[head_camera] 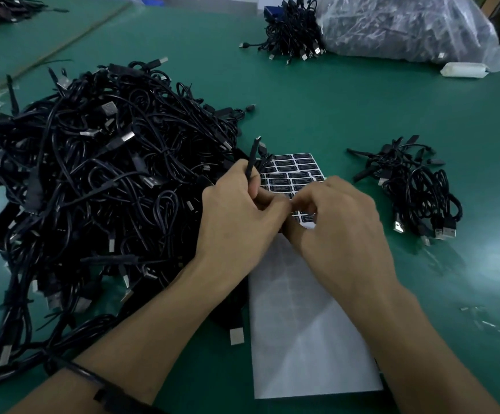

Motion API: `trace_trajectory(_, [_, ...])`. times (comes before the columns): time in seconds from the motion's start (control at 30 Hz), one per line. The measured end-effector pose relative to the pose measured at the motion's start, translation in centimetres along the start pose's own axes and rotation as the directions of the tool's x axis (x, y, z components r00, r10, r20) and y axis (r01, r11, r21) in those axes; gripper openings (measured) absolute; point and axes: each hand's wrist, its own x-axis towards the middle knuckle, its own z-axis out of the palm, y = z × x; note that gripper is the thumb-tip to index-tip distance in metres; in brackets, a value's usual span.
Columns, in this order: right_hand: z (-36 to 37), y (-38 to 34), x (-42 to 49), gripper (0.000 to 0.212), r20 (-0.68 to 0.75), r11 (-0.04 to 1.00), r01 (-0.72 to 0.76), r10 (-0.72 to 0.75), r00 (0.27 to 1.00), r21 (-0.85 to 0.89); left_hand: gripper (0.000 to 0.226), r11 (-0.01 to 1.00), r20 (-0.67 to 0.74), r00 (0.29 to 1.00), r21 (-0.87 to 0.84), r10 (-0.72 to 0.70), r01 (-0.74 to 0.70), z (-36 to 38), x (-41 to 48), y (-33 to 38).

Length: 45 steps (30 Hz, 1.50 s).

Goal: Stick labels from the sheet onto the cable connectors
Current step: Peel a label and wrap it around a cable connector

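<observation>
A label sheet (308,324) lies on the green table, its near part white and bare, with several black labels (293,171) at its far end. My left hand (237,216) grips a black cable connector (253,156) that points up and away above the sheet. My right hand (335,222) meets it from the right, its curled fingertips pinched against the left thumb over the labelled rows. Whether a label sits between those fingertips is hidden.
A large tangled heap of black cables (93,180) fills the left side. A smaller bundle of cables (419,189) lies to the right. At the back stand another bundle (293,34) and a clear plastic bag of cables (407,28).
</observation>
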Motion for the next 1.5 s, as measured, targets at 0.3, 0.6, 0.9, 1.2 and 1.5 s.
trace_trajectory(0.3, [0.1,0.6,0.2,0.011,-0.030,0.990,-0.062,0.066,0.997,0.125,0.043,0.999,-0.019,1.000,-0.037,-0.017,0.016,-0.1,-0.1,0.3])
trace_trajectory(0.6, [-0.3,1.4,1.2,0.024,0.163,0.613,-0.300,0.270,0.949,0.731,0.039,0.989,0.116,0.992,-0.134,-0.052,0.068,-0.5,0.0,0.1])
trace_trajectory(0.9, [0.0,1.8,1.0,0.012,0.084,0.722,-0.275,0.289,0.954,0.635,0.039,0.989,0.120,0.992,-0.136,-0.044,0.061,-0.4,0.2,0.0])
trace_trajectory(1.2, [-0.3,1.5,1.2,0.016,0.106,0.649,-0.259,0.266,0.958,0.715,0.038,0.986,0.122,0.992,-0.157,-0.037,0.056,-0.3,0.2,-0.1])
trace_trajectory(1.5, [-0.5,1.6,1.4,0.018,-0.024,0.656,-0.223,0.346,0.938,0.721,0.048,0.988,0.158,0.987,-0.140,-0.038,0.061,-0.2,-0.1,0.2])
